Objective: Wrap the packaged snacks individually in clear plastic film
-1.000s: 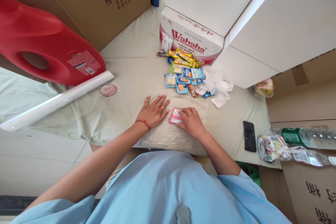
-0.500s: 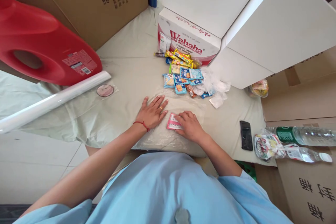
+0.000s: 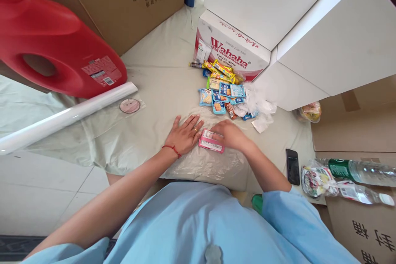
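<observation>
A small pink-and-white packet (image 3: 211,145) lies flat on a clear plastic sheet (image 3: 213,167) at the table's front edge. My left hand (image 3: 183,135) rests palm down just left of the packet, its fingers spread and empty. A ring and a red cord bracelet show on it. My right hand (image 3: 232,134) bends over the packet's right side, fingertips over its upper part. Blur and the bent wrist hide whether those fingers grip it. Beyond both hands sits a heap of snack packets (image 3: 220,95), with crumpled clear wrappers (image 3: 261,109) at its right.
A white plastic roll (image 3: 71,117), a round pinkish disc (image 3: 130,105) and a big red jug (image 3: 62,49) are at left. A Wahaha carton (image 3: 232,49) stands behind the snacks. At right are a phone (image 3: 292,167), plastic bottles (image 3: 361,171) and a cardboard box (image 3: 355,119).
My right hand has shifted up and bent at the wrist, uncovering more of the pink packet. My left hand stays flat. The whole view has shifted slightly.
</observation>
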`<state>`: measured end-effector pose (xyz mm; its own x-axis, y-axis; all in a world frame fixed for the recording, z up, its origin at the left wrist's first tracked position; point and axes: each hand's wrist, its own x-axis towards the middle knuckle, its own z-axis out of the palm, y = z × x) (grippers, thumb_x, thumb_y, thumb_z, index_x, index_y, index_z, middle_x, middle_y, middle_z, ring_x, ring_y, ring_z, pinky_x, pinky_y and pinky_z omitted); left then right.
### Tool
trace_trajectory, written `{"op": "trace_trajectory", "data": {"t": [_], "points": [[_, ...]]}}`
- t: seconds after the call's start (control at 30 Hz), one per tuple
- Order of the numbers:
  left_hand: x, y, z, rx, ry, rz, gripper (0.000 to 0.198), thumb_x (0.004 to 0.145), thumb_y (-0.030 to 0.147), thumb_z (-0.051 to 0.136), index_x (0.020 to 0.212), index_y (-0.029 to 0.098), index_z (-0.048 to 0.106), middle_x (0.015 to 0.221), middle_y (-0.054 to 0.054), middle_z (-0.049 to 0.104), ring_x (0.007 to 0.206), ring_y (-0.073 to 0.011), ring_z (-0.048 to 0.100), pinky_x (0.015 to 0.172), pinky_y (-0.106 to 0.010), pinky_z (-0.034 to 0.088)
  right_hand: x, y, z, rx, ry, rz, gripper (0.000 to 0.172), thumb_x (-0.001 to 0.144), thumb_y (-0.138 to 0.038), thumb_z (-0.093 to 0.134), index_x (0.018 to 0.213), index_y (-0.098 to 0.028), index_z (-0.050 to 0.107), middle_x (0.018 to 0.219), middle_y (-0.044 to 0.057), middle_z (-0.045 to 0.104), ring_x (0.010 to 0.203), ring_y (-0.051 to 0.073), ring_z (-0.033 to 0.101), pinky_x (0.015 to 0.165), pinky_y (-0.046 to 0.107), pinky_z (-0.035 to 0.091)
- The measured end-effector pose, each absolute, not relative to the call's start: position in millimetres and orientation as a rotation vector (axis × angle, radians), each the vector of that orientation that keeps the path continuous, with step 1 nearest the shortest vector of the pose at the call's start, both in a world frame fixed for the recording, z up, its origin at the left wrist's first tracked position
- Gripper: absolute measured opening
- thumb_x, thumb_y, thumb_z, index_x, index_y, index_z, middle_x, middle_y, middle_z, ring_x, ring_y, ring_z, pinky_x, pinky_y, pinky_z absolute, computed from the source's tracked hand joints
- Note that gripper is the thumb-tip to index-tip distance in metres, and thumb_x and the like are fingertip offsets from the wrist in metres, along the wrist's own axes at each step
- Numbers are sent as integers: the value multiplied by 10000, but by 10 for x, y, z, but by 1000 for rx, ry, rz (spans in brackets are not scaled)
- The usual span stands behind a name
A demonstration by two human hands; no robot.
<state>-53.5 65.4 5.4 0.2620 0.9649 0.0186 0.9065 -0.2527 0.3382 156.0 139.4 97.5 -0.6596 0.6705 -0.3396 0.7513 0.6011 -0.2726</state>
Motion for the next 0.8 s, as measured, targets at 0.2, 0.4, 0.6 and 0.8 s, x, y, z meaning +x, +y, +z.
{"op": "trace_trajectory", "data": {"t": [0.2, 0.4, 0.6, 0.8], "points": [[-545, 659, 76, 2259, 1727, 331, 567, 1087, 440, 277, 1607, 276, 435, 1721, -100, 319, 1591, -294, 328, 1285, -683, 44, 1140, 2856, 1196, 1866, 2640, -63, 520, 1025, -337, 518, 1499, -125, 522, 1459, 233, 563, 1216, 357, 626, 970, 456, 512], [-553, 658, 31, 2249, 1718, 348, 561, 1090, 457, 275, 1613, 313, 418, 1727, -79, 305, 1601, -273, 308, 1293, -663, 25, 960, 3462, 1110, 1882, 2519, 80, 397, 1008, -323, 560, 1313, -82, 643, 1331, 243, 631, 1119, 336, 641, 927, 434, 517], [-551, 657, 58, 2226, 1699, 362, 572, 1092, 463, 261, 1619, 296, 409, 1728, -90, 306, 1605, -272, 299, 1295, -654, 1, 1391, 2545, 1267, 1828, 2811, 8, 406, 1068, -442, 455, 1228, -149, 688, 1134, 155, 683, 1033, 293, 620, 859, 371, 489], [-553, 657, 72, 2238, 1691, 375, 572, 1076, 423, 293, 1617, 282, 416, 1722, -106, 319, 1591, -299, 327, 1283, -683, 14, 1809, 1161, 955, 1268, 2815, -419, 357, 1075, -411, 488, 1229, -182, 715, 1006, 114, 706, 979, 256, 598, 854, 350, 467]]}}
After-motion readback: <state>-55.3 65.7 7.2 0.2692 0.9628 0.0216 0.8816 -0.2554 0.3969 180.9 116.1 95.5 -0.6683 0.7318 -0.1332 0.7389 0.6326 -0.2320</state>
